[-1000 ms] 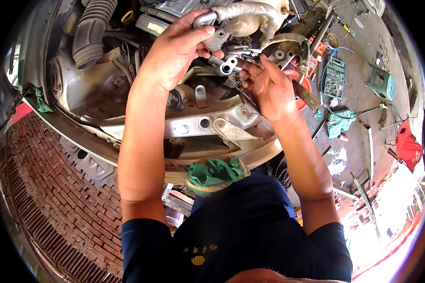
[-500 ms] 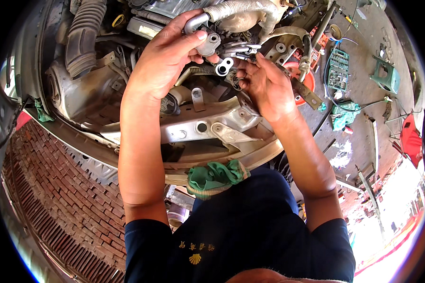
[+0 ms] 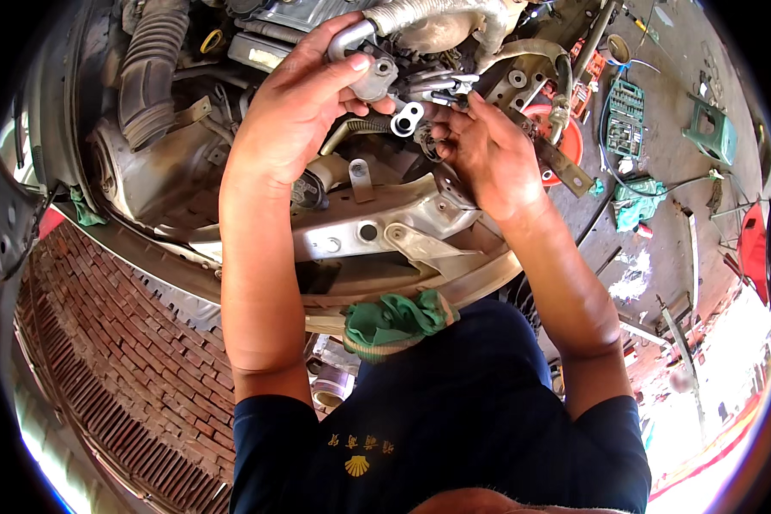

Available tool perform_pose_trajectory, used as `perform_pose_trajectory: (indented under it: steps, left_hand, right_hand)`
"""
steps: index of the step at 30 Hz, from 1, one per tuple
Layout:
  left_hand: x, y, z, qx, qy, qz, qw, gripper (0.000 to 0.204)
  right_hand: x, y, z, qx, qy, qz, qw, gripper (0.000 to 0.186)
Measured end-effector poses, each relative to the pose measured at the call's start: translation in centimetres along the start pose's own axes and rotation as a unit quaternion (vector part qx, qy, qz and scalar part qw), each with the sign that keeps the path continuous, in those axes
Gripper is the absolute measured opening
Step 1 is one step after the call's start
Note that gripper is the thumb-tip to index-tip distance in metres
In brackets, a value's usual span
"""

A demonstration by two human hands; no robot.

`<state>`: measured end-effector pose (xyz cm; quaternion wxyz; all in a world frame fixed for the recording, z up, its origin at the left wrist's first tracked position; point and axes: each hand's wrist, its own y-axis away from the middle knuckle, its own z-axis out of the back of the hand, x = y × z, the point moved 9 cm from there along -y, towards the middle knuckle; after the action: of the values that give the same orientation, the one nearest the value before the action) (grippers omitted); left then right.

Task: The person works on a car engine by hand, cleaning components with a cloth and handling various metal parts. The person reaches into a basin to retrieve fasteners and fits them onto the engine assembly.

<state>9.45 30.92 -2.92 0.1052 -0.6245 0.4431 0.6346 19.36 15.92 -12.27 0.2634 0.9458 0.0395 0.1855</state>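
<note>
My left hand (image 3: pixel 304 103) grips a grey metal pipe fitting (image 3: pixel 373 80) at the end of a wrapped hose (image 3: pixel 411 14) in the engine bay. A bright two-holed fitting (image 3: pixel 407 119) lies below it, between my hands. My right hand (image 3: pixel 493 150) is closed around something beside that fitting; its fingertips partly hide what it is. Thin metal lines (image 3: pixel 433 84) run above the right fingertips. A silver crossmember (image 3: pixel 334 236) spans below both hands, and a bunched green cloth (image 3: pixel 391 317) rests on the bay's front edge.
A corrugated intake duct (image 3: pixel 152 77) is at upper left, brick paving (image 3: pixel 128 360) at lower left. On the right floor lie a red round container (image 3: pixel 565 163), an open socket set (image 3: pixel 624 120), a plastic stool (image 3: pixel 709 128), teal cloths (image 3: pixel 638 201), a cable (image 3: pixel 608 150) and metal bars (image 3: pixel 677 334).
My left hand and the grey fitting have shifted slightly left, widening the gap to my right fingertips. My right hand keeps its closed pose near the two-holed fitting.
</note>
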Motion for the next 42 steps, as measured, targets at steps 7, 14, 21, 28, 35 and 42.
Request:
perform_pose_trajectory:
  steps: [7,14,21,28,35,42]
  left_hand:
    - [-0.3,-0.1,-0.3,0.019,-0.006,0.014,1.000,0.057]
    - [-0.2,-0.2,-0.6,-0.001,-0.016,0.013,1.000,0.055]
    - [0.2,-0.5,1.4,-0.082,-0.089,-0.011,0.993,0.048]
    - [-0.1,-1.0,3.2,-0.155,-0.315,-0.098,0.931,0.043]
    - [-2.9,0.1,0.6,-0.191,-0.356,-0.116,0.907,0.040]
    - [-2.7,-0.2,1.8,-0.216,-0.427,-0.267,0.837,0.040]
  right_hand:
    - [-0.1,-0.1,0.4,-0.002,-0.028,0.007,1.000,0.038]
    - [1.5,2.0,2.6,-0.124,0.033,0.123,0.984,0.023]
    - [3.0,5.9,0.8,-0.107,0.174,0.228,0.952,0.021]
    - [7.0,7.3,-6.1,-0.081,0.546,0.392,0.736,0.019]
    - [8.4,4.6,-12.0,0.057,0.741,0.393,0.542,0.020]
    - [7.3,5.3,-14.9,0.148,0.813,0.379,0.417,0.019]
